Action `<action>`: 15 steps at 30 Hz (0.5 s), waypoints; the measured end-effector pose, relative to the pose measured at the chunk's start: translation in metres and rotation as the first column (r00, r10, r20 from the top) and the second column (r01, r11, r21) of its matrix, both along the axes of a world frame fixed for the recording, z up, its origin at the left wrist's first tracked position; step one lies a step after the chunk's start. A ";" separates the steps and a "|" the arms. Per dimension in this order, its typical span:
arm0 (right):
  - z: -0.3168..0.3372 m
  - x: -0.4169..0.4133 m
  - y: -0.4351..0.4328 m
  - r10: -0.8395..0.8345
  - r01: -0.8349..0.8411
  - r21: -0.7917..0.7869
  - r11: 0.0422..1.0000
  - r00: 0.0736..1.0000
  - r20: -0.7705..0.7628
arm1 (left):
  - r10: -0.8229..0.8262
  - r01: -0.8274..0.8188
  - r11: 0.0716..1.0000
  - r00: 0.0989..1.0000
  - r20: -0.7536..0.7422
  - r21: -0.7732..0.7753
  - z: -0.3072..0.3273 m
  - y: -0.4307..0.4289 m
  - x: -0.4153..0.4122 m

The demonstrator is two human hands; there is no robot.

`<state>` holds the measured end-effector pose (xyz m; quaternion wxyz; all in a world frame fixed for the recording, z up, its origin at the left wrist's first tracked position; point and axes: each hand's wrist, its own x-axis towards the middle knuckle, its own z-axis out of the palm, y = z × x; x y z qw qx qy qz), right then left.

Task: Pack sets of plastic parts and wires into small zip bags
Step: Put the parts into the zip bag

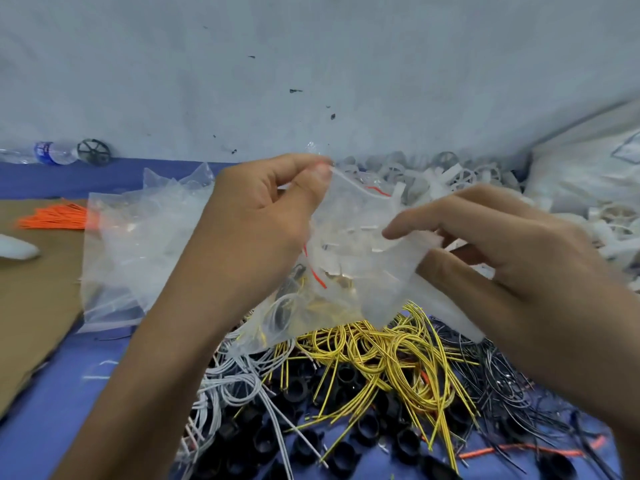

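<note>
Zip bag [356, 261] holds white parts [330, 245]; left hand [256, 230] and right hand [512, 261] both pinch it.

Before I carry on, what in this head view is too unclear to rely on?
Head view only.
- Contents of the zip bag: blurred behind crinkled film, count unreadable.
- Its seal: partly covered by the left hand and right hand gripping it.
- The white object: cut off by the left edge.
- The black parts: mostly buried under yellow wires.

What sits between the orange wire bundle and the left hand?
Head view: a pile of clear zip bags, partly on the cardboard, fills the gap between the orange wire bundle and the left hand, which pinches another bag.
</note>
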<state>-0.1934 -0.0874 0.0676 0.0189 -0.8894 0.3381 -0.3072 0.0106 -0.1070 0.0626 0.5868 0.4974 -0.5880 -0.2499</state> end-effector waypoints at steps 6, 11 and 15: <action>0.006 -0.001 -0.010 -0.035 -0.050 0.219 0.974 0.928 0.370 | -0.080 0.078 0.997 0.991 0.109 0.017 0.000 0.005 -0.005; 0.012 -0.004 -0.007 -0.055 -0.154 0.303 0.941 0.810 0.584 | -0.162 0.167 0.984 0.984 -0.075 0.058 0.002 0.004 -0.006; 0.008 0.000 -0.004 -0.192 0.061 0.301 0.952 0.882 0.429 | -0.208 0.217 0.974 0.969 -0.131 0.059 0.004 0.006 -0.005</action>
